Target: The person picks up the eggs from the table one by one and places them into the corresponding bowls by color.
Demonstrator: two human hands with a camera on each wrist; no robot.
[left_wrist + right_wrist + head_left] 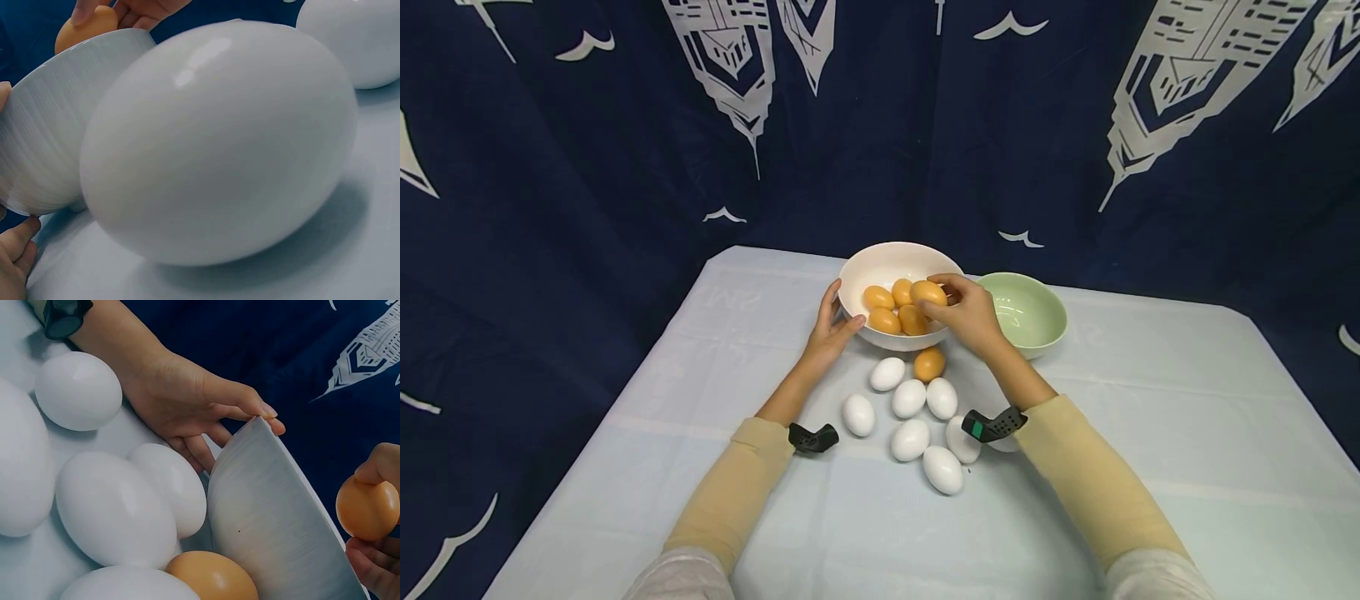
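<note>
A white bowl (880, 265), tilted toward me, has several brown eggs (884, 320) in it. My left hand (829, 337) grips its left side, thumb over the rim and fingers against the outside, as the right wrist view (194, 400) also shows. Between the thumb and fingers of my right hand (976, 318) a brown egg (928, 292) is pinched, just above the other eggs and inside the bowl's right rim. One more brown egg (929, 365) lies on the table in front of the bowl, near several white eggs (910, 398).
A light green bowl (1026, 312) stands right of the white bowl, partly behind my right hand. White eggs (943, 470) are scattered between my forearms on the pale tablecloth (1187, 400). One large white egg (219, 144) blocks much of the left wrist view. A dark blue curtain (880, 167) hangs behind.
</note>
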